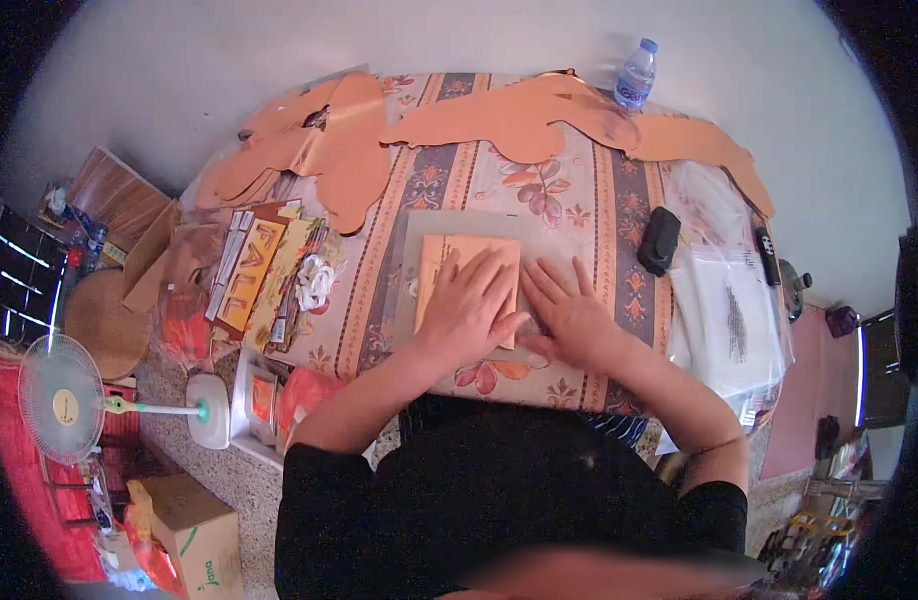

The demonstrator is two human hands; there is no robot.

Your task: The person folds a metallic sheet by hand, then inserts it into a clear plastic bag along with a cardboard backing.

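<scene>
My left hand [469, 305] lies flat on a peach-orange rectangular packet [433, 262], its fingers stretched toward the far edge. What the packet is made of I cannot tell. Beneath it is a larger greyish, see-through sheet or bag [469, 221], set on the patterned tablecloth [539, 398]. Just right of the packet, my right hand [579, 322] rests palm down with fingers spread, holding nothing. Its fingertips and thumb are close to the packet's right edge; whether they touch it is unclear.
Long orange cut-out pieces [479, 118] stretch along the table's far side, near a water bottle [636, 75]. Packaged paper banners [254, 270] and a white cord bundle [315, 282] lie left. A black case [660, 241] and clear plastic bags [724, 310] are right; a fan [64, 400] stands left.
</scene>
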